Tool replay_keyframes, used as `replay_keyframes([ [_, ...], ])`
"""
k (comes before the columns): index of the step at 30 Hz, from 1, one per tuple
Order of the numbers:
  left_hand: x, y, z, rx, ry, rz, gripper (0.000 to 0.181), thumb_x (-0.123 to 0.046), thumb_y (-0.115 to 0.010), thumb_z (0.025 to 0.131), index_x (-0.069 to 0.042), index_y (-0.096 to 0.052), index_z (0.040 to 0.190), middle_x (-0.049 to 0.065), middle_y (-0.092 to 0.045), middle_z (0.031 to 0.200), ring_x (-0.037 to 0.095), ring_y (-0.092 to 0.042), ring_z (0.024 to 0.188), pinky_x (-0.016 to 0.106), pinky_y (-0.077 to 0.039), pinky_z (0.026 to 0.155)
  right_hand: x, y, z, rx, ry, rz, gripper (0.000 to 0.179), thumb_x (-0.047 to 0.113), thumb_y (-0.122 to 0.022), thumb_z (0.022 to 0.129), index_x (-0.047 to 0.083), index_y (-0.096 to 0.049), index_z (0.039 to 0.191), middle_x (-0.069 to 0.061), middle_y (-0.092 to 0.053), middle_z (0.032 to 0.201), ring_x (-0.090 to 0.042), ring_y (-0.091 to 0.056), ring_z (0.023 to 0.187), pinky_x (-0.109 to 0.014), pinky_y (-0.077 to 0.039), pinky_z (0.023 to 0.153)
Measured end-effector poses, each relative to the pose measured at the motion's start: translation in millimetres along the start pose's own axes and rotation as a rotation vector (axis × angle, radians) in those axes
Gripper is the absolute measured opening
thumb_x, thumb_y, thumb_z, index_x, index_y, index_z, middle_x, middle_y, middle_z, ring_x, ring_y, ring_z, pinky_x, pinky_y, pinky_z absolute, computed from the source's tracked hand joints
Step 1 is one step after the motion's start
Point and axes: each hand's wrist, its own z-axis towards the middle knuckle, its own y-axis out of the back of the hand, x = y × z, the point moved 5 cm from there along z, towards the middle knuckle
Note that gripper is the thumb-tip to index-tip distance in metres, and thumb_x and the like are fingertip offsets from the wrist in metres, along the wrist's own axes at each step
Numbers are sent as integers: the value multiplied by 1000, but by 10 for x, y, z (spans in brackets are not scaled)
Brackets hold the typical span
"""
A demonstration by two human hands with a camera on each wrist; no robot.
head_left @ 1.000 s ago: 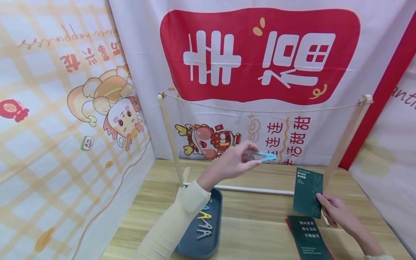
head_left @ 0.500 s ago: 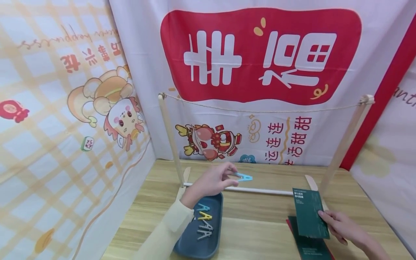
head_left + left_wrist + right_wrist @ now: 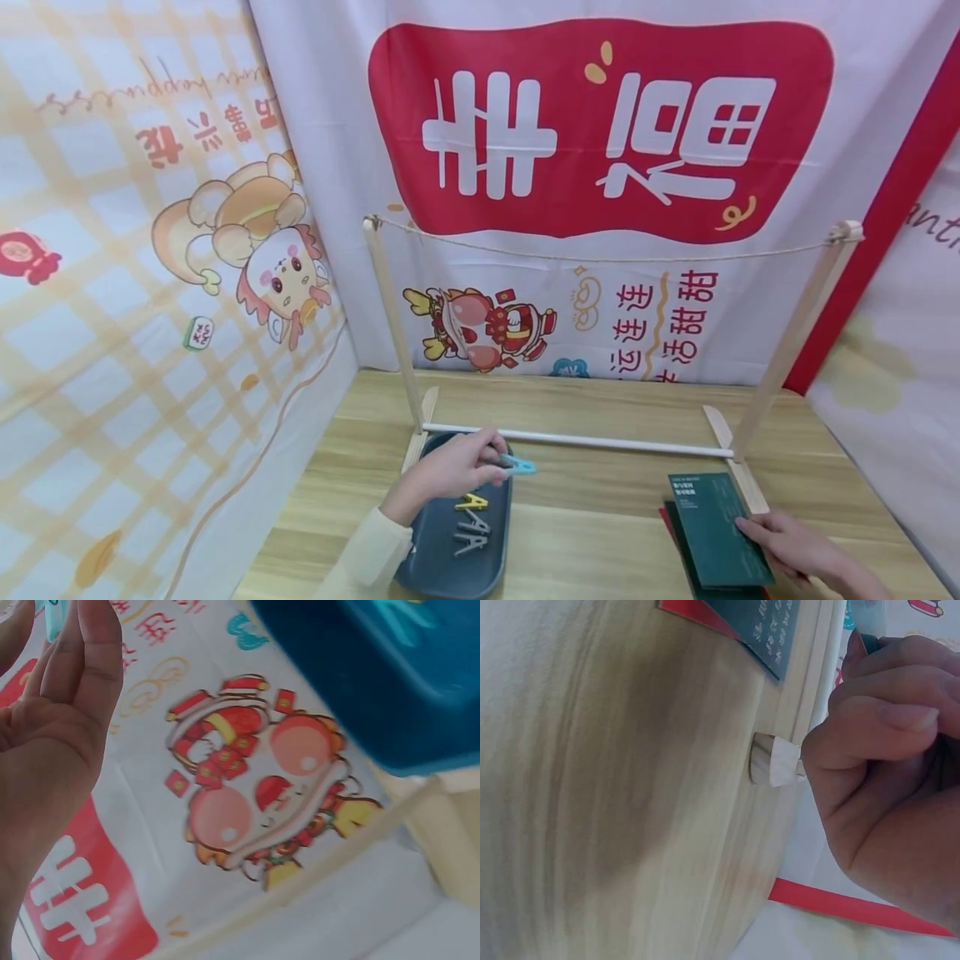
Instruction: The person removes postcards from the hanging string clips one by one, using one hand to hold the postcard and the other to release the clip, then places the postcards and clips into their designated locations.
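Note:
My left hand [image 3: 453,467] pinches a light blue clothespin [image 3: 519,466] above the far part of the dark blue tray [image 3: 422,575]. Inside that tray lie a yellow clothespin [image 3: 472,502] and grey clothespins [image 3: 470,533]; the left wrist view also shows a pale blue clothespin [image 3: 401,621] in it. On the right, my right hand [image 3: 795,546] grips a dark green card [image 3: 716,525] by its right edge, between thumb and fingers. The held card overlaps a stack of green and red cards [image 3: 757,622] on the table.
Behind the hands stands a wooden frame with two posts [image 3: 393,325], a string [image 3: 600,257] strung between their tops and a white rod [image 3: 615,442] low across. Printed cloth [image 3: 330,100] hangs at the back and sides of the wooden table [image 3: 585,550].
My left hand has come down and left with the blue clothespin, from in front of the backdrop to over the tray. My right hand has lowered the green card toward the stack.

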Motion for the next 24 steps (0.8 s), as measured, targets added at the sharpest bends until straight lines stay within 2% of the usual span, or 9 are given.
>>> replay_keyframes([
  [3, 125, 6, -107, -18, 45, 35, 19, -26, -64, 96, -17, -53, 108, -9, -75, 93, -2, -66, 81, 21, -49, 75, -65, 6, -13, -14, -50, 10, 39, 38, -40, 105, 4, -58, 99, 10, -44, 51, -3, -43, 39, -17, -37, 41],
  [6, 218, 3, -204, -19, 92, -13, 20, -26, -66, 94, -17, -54, 107, -7, -75, 95, 0, -66, 82, 24, -49, 75, -110, -3, -13, -22, -83, 18, 40, 40, -41, 104, 4, -58, 97, 10, -44, 51, -3, -42, 40, -18, -37, 42],
  [8, 280, -29, -274, 1, 116, -61, 21, -25, -67, 93, -16, -54, 107, -5, -75, 95, 2, -67, 82, 25, -49, 72, -125, -30, 3, -16, -85, 25, 40, 40, -43, 104, 5, -59, 95, 10, -45, 51, -3, -42, 40, -18, -36, 42],
  [11, 376, -117, -371, 41, 137, -104, 22, -23, -68, 93, -13, -55, 107, -2, -75, 94, 4, -67, 80, 23, -49, 66, -111, -74, 27, 13, -38, 47, 39, 36, -42, 105, 3, -60, 92, 11, -45, 50, -1, -42, 39, -18, -32, 41],
  [14, 473, -203, -446, 69, 160, -90, 20, -23, -67, 93, -14, -55, 106, -5, -75, 90, 3, -67, 77, 22, -47, 62, -99, -103, 25, 27, -2, 75, 39, 32, -41, 106, 2, -60, 88, 12, -43, 49, 1, -39, 38, -19, -26, 39],
  [17, 541, -277, -511, 99, 187, -80, 21, -23, -69, 91, -15, -57, 106, -8, -74, 88, 2, -66, 77, 22, -47, 61, -107, -119, 10, 28, 11, 104, 40, 29, -40, 106, -1, -58, 86, 12, -42, 49, 1, -37, 37, -19, -25, 38],
  [21, 591, -403, -614, 161, 198, -44, 24, -24, -73, 87, -15, -59, 104, -10, -72, 79, 2, -65, 70, 22, -49, 59, -157, -138, -5, 4, -38, 141, 37, 31, -43, 105, -1, -58, 92, 12, -43, 51, 1, -39, 39, -17, -31, 41],
  [24, 640, -496, -683, 200, 239, -35, 22, -22, -74, 86, -16, -60, 101, -9, -70, 70, 6, -65, 62, 22, -48, 56, -198, -147, -9, -32, -88, 140, 35, 34, -45, 104, 3, -60, 97, 12, -44, 53, 0, -39, 42, -17, -33, 44],
])
